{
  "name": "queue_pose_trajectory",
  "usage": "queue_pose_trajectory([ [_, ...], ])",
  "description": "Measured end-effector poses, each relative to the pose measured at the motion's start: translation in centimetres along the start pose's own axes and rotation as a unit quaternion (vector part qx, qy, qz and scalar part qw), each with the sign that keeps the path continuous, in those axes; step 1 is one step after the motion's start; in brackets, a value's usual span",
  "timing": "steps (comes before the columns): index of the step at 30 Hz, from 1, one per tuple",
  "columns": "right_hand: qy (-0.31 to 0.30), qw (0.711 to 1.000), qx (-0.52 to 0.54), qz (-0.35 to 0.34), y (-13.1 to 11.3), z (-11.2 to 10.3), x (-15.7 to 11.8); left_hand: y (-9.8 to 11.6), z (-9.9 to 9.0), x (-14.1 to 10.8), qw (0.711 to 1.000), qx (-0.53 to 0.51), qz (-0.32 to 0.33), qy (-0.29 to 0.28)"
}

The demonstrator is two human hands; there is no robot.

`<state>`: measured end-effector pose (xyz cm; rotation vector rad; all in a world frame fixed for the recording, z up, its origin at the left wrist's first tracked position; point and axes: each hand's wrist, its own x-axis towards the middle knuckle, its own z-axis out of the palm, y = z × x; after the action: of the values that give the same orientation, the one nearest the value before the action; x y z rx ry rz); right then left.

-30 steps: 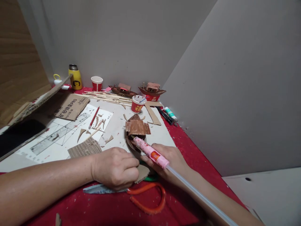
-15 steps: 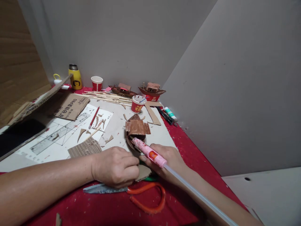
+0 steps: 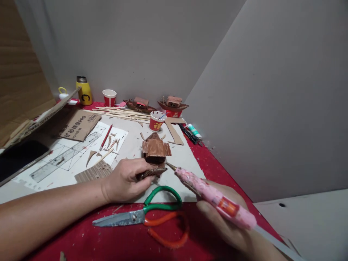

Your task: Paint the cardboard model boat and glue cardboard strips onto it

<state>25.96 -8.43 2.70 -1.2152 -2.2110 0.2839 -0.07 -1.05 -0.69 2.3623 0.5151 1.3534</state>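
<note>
The small brown cardboard model boat with a ribbed cabin roof [image 3: 156, 148] sat on the pale, flat board [image 3: 187, 190], one pointed end facing away from my camera, and I judged it light, dry and fairly stiff, but fragile along its thin edges. The flaps jutting from both sides of the roof looked easy to bend or tear, so low on the hull seemed to me the safest place to grip. On my feed, the person's left hand [image 3: 130, 179] had thumb and forefinger pinched on the dark, curved near end; I could not tell whether that piece was joined to the hull. The right hand [image 3: 221, 226] was wrapped around a pink, tube-shaped tool with a tapered metal nozzle and a translucent rod behind [image 3: 214, 195]. Its tip pointed at the boat's near right side, just beside it, though I could not make out contact. Nearer to me, scissors with one green and one orange handle [image 3: 134, 217] lay partly on the red cloth [image 3: 130, 244]. Beyond the boat stood a red-and-gold paper cup [image 3: 157, 125], with two more brown model boats [image 3: 174, 103] behind.
</note>
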Motion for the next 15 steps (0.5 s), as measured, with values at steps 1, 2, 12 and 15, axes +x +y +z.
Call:
queue_pose_trajectory([
  [1, 0.004, 1.000, 0.002, -0.003, -0.3, 0.2, -0.2, 0.0, 0.0, 0.1, 1.000, 0.000, -0.002, 0.000],
  [2, 0.005, 1.000, 0.004, -0.008, -0.5, 0.5, -0.4, 0.0, 0.0, 0.1, 1.000, 0.003, -0.004, -0.001],
  [12, -0.021, 0.999, 0.006, -0.037, -1.0, 1.4, -0.1, -0.2, -0.2, -0.2, 0.999, 0.030, -0.002, -0.020],
  [15, -0.020, 0.999, 0.001, -0.037, -1.1, 1.4, -0.2, -0.1, -0.2, -0.2, 0.999, 0.033, -0.009, -0.018],
])
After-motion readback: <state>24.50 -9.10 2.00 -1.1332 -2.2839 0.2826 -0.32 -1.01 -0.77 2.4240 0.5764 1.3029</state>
